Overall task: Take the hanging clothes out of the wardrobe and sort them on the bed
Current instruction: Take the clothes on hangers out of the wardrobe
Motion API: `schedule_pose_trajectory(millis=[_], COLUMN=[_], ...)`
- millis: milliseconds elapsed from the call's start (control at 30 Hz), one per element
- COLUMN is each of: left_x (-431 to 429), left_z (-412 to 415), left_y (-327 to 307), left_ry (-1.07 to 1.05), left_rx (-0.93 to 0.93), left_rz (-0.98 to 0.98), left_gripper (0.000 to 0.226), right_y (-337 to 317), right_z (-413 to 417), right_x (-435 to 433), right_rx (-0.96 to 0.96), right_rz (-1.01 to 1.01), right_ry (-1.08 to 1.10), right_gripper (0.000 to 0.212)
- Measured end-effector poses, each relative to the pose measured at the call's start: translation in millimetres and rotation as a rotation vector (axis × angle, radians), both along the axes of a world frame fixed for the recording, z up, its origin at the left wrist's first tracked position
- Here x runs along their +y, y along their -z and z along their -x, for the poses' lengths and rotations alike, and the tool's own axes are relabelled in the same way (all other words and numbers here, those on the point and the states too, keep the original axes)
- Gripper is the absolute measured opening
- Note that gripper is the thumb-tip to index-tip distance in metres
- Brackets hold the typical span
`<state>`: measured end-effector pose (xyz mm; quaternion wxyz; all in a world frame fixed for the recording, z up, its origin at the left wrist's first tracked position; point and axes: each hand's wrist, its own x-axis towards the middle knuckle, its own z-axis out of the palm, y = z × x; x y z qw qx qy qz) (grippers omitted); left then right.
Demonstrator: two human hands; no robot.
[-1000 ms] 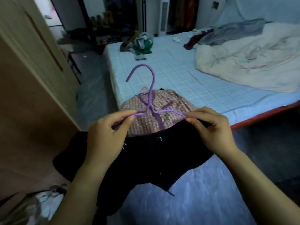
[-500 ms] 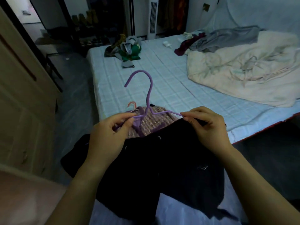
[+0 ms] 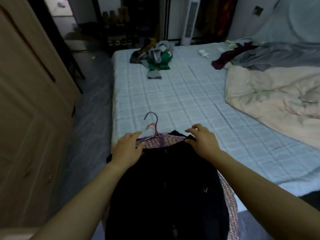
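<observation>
lying lower centre of the frame, the black garment point(image 3: 166, 179) covers a pink woven garment point(image 3: 166, 142). both sit on a purple hanger point(image 3: 156, 123), its hook on the near edge of the bed point(image 3: 181, 101). i read the left hand point(image 3: 127, 150) as flat on the hanger's left arm, fingers nearly straight. the right hand point(image 3: 203, 142) rests on the black collar, fingers loosely bent; grip: i cannot tell. upper centre: a heap of clothes point(image 3: 155, 58). right: a cream duvet point(image 3: 277, 94). left: the wardrobe point(image 3: 26, 101).

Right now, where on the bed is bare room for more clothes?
The middle of the sheet is bare, between the small clothes pile, the cream duvet and the black garment. Crowded: the far right corner, with maroon and grey clothes.
</observation>
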<state>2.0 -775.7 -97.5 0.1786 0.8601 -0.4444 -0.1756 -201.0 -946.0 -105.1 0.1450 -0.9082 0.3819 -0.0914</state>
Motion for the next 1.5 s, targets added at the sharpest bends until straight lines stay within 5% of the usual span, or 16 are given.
schedule_pose_trajectory(millis=[133, 267, 433, 633, 767, 1133, 1500], left_x=[16.6, 39.6, 83.1, 176.2, 261.0, 578.9, 806.4], left_z=[12.7, 35.4, 68.1, 94.7, 102.5, 110.0, 50.3], left_y=[35.1, 47.6, 47.8, 48.0, 30.0, -72.6, -261.5], left_ry=[-0.089, -0.209, -0.379, -0.727, -0.960, -1.344, -1.383], left_rx=[0.091, 0.134, 0.134, 0.081, 0.009, -0.403, -0.834], left_rz=[-0.124, -0.192, -0.229, -0.232, -0.117, -0.070, 0.020], left_gripper=[0.064, 0.053, 0.085, 0.089, 0.072, 0.069, 0.063], right_y=[38.5, 68.5, 72.2, 53.1, 34.3, -66.3, -286.6], right_z=[-18.2, -25.0, -40.0, -88.9, -124.8, -192.2, -285.7], right_x=[2.3, 27.4, 62.1, 127.9, 217.8, 576.0, 818.2], right_rx=[0.013, 0.079, 0.216, 0.194, 0.137, -0.232, -0.814], right_rz=[-0.074, -0.199, -0.201, -0.149, -0.115, -0.044, 0.022], right_ry=[-0.223, -0.346, -0.550, -0.844, -1.066, -1.528, -1.705], right_gripper=[0.037, 0.048, 0.051, 0.066, 0.057, 0.053, 0.048])
